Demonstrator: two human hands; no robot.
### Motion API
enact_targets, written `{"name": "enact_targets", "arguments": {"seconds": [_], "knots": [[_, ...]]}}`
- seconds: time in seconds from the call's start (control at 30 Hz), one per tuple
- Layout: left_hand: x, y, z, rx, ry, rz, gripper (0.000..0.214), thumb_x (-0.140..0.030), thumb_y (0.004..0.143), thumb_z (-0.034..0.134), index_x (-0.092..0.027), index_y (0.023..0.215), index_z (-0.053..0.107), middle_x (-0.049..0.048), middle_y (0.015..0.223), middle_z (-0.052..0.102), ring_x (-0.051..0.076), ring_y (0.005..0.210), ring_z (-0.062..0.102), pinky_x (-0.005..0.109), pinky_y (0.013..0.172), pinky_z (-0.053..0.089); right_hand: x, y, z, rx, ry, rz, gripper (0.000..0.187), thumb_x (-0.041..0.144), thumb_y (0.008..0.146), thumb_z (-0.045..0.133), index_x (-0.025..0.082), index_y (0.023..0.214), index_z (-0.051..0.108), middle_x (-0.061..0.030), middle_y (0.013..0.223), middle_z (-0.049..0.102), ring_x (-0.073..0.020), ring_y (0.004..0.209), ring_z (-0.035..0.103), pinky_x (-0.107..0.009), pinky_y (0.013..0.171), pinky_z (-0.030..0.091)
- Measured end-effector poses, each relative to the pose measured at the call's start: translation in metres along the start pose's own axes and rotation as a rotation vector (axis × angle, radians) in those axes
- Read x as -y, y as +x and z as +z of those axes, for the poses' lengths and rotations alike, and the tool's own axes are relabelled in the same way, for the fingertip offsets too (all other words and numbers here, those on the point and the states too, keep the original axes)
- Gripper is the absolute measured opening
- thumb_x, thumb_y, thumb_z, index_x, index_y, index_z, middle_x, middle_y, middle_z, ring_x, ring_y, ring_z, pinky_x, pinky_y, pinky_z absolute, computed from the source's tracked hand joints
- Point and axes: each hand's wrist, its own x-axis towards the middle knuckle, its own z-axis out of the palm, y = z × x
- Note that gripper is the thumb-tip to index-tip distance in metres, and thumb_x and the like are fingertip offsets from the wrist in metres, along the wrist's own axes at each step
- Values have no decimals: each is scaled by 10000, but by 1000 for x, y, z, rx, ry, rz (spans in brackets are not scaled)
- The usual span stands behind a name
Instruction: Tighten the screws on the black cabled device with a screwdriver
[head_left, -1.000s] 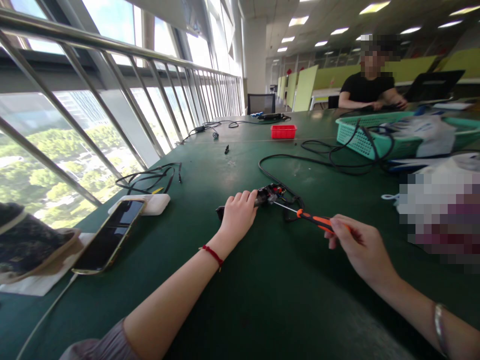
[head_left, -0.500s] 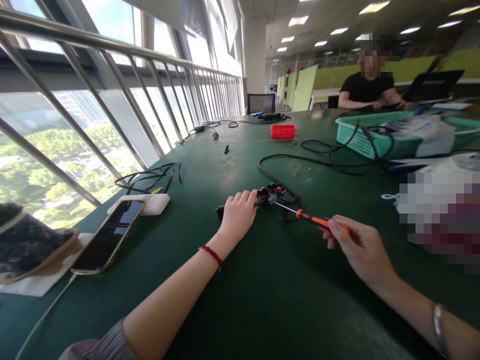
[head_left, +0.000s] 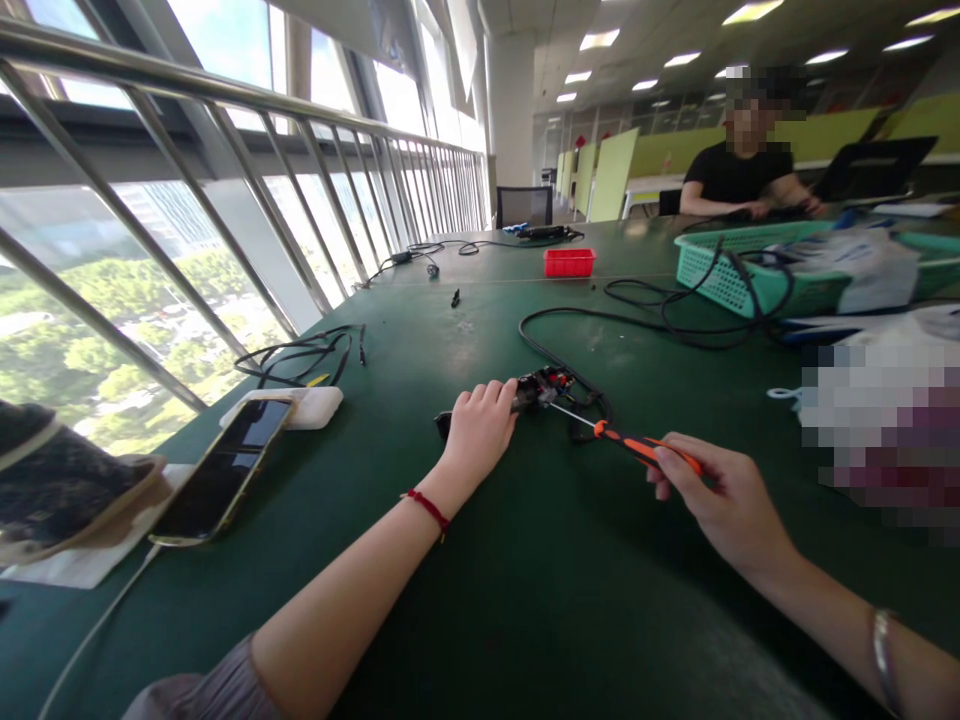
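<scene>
My left hand (head_left: pixel 480 428) is wrapped over a black corded device (head_left: pixel 534 390) lying on the green table. Its right end is exposed, with small red and dark inner parts; its kind I cannot make out. A black cable runs from that end. In my right hand (head_left: pixel 720 490), the fingers pinch the orange and black handle of a screwdriver (head_left: pixel 637 446). The shaft points left, and its tip meets or nearly meets the exposed end; exact contact is too small to see.
A phone (head_left: pixel 225 470) leans on a white block (head_left: pixel 319 407) at left, near coiled cables (head_left: pixel 300 350). Farther off stand a red tray (head_left: pixel 568 263) and a green basket (head_left: pixel 720 275) with bags. A person (head_left: pixel 739 175) sits across the table. A metal railing (head_left: pixel 300 120) lines the left.
The whole view has shifted very slightly. Both hands, the device and the screwdriver keep the same positions relative to one another.
</scene>
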Motion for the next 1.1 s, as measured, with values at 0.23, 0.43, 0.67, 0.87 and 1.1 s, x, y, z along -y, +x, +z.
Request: {"name": "enact_targets", "arguments": {"seconds": [0.23,0.43,0.67,0.87,1.1], "knots": [[0,0,0,0,2,-1,386,-225,906,481,-137,1277,429,103,1104,599,240,996,563,349,798,427,-4,0,0,-111,69,34,182,406,840,575,231,835,528,17,630,591,-155,590,582,-251,499,439],[0,0,0,-4,0,0,386,-222,905,483,-127,1276,428,100,1100,598,239,987,565,351,795,427,-5,-1,1,-17,35,30,283,428,870,524,210,691,549,2,580,570,-143,539,553,-247,465,402],[0,0,1,-6,10,3,384,-222,904,481,-139,1274,422,100,1094,601,241,982,567,351,793,424,-5,0,-2,-29,55,25,227,428,845,564,215,769,553,11,602,587,-137,524,569,-238,452,438],[0,-1,2,-17,9,10,382,-228,905,486,-145,1271,422,96,1089,599,237,969,568,348,791,423,-2,-1,1,-26,52,45,252,419,852,545,217,702,543,7,575,566,-132,508,555,-236,438,436],[2,-1,1,-21,-1,18,385,-236,905,499,-138,1271,431,89,1086,603,236,963,568,347,792,431,2,-1,1,-2,83,88,259,422,857,538,214,703,538,15,568,552,-128,514,542,-231,456,432]]}}
